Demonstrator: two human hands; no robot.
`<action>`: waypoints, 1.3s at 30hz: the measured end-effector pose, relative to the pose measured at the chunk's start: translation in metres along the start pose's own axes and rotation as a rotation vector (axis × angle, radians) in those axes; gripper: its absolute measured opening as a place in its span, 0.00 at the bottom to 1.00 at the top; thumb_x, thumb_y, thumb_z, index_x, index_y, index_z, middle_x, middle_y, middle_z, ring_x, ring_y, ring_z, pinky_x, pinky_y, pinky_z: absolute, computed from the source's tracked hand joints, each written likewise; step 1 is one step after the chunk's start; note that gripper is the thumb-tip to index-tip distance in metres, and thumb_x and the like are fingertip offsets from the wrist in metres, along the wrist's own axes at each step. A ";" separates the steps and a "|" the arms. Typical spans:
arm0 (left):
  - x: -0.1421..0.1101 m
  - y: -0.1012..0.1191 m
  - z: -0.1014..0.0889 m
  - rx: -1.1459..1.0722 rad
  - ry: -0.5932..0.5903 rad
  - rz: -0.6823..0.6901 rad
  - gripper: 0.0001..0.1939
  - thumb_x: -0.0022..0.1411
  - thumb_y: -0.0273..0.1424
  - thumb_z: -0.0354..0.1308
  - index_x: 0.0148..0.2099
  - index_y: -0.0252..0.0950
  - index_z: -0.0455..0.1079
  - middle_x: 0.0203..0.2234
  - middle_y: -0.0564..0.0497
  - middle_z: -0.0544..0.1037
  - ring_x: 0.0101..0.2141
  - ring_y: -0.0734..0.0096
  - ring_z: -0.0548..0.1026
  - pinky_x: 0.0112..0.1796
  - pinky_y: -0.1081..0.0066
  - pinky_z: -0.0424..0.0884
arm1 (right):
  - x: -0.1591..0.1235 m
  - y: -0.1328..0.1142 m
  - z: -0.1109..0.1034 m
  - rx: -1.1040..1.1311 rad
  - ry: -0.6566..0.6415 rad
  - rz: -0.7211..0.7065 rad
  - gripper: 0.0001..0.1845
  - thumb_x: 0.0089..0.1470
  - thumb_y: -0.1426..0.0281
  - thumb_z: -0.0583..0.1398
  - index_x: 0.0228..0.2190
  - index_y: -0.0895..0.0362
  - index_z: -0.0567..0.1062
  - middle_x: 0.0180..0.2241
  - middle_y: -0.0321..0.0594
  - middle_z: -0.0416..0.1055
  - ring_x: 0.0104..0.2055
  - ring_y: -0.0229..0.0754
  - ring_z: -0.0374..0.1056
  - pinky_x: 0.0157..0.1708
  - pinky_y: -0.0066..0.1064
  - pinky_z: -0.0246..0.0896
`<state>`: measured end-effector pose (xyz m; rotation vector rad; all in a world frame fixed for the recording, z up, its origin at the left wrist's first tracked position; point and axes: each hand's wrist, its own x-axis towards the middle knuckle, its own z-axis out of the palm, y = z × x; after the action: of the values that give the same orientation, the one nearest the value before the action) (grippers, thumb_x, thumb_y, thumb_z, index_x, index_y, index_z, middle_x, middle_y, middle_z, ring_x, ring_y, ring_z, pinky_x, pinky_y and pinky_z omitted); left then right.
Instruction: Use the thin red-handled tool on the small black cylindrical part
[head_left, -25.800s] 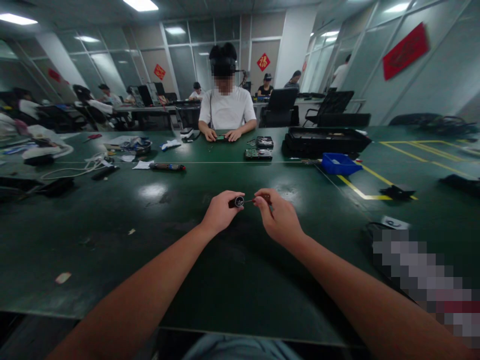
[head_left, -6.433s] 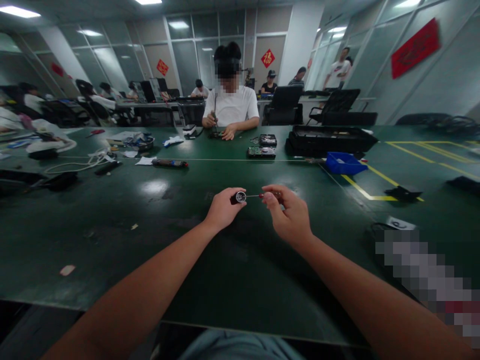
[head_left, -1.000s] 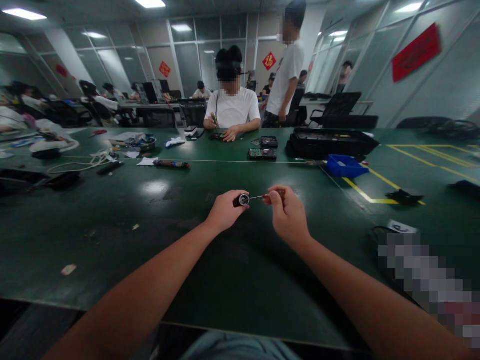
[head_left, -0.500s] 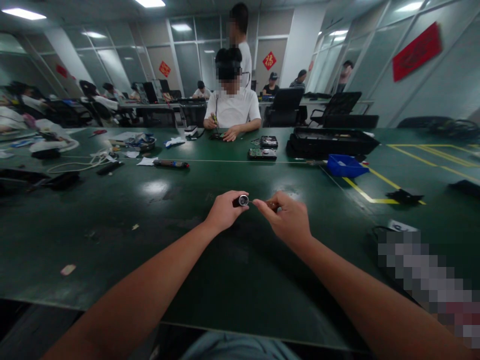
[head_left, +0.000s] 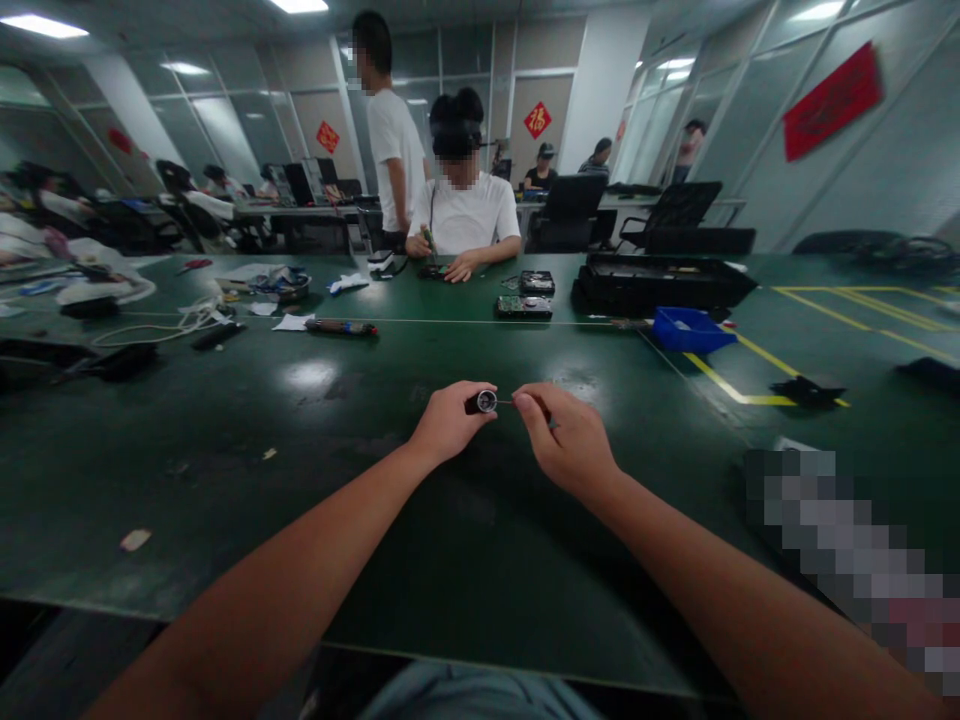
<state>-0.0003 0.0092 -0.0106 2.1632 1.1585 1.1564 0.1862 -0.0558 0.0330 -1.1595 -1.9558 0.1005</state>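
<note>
Above the near part of the green table, my left hand [head_left: 448, 424] is closed around a short black cylinder [head_left: 486, 401]. Its round end faces me and shows a silvery ring; what it is I cannot make out. My right hand [head_left: 571, 432] is closed on a screwdriver, whose thin shaft [head_left: 505, 402] points left at the side of the cylinder's ringed end. The fingers hide most of the screwdriver's handle. Whether the tip touches the cylinder is too small to tell.
Across the green table [head_left: 225, 480] a person [head_left: 466, 215] in a white shirt works with a tool. A blue bin [head_left: 694, 330], a long black case [head_left: 664, 287], circuit-board devices [head_left: 523, 307] and a pen-like tool [head_left: 342, 328] lie beyond my hands.
My right hand's fingers have shifted around the screwdriver, and its brown handle is now covered. My left hand and the cylinder stay put. A standing person behind has moved left.
</note>
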 end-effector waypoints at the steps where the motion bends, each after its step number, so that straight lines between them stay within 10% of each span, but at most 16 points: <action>1: 0.000 0.000 0.000 0.006 0.006 -0.004 0.19 0.56 0.26 0.68 0.50 0.40 0.76 0.45 0.49 0.81 0.47 0.63 0.78 0.50 0.62 0.72 | 0.000 0.000 0.000 0.016 0.018 0.016 0.12 0.66 0.64 0.52 0.41 0.54 0.74 0.36 0.44 0.78 0.39 0.47 0.74 0.40 0.40 0.66; 15: 0.002 0.002 -0.002 0.018 0.015 0.067 0.20 0.55 0.24 0.68 0.50 0.39 0.77 0.46 0.49 0.81 0.47 0.64 0.78 0.52 0.61 0.71 | 0.014 0.032 0.013 0.760 0.271 0.587 0.14 0.62 0.59 0.55 0.33 0.56 0.72 0.29 0.39 0.72 0.29 0.41 0.70 0.35 0.39 0.70; 39: 0.001 0.002 -0.002 0.036 0.021 -0.027 0.21 0.55 0.26 0.69 0.52 0.39 0.76 0.46 0.48 0.81 0.47 0.62 0.78 0.51 0.62 0.72 | 0.004 0.010 0.001 -0.009 0.120 0.115 0.13 0.60 0.58 0.60 0.31 0.55 0.73 0.24 0.36 0.73 0.23 0.38 0.67 0.26 0.30 0.58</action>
<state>-0.0012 0.0091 -0.0077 2.1603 1.2226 1.1580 0.1920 -0.0471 0.0303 -1.2546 -1.7866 0.0810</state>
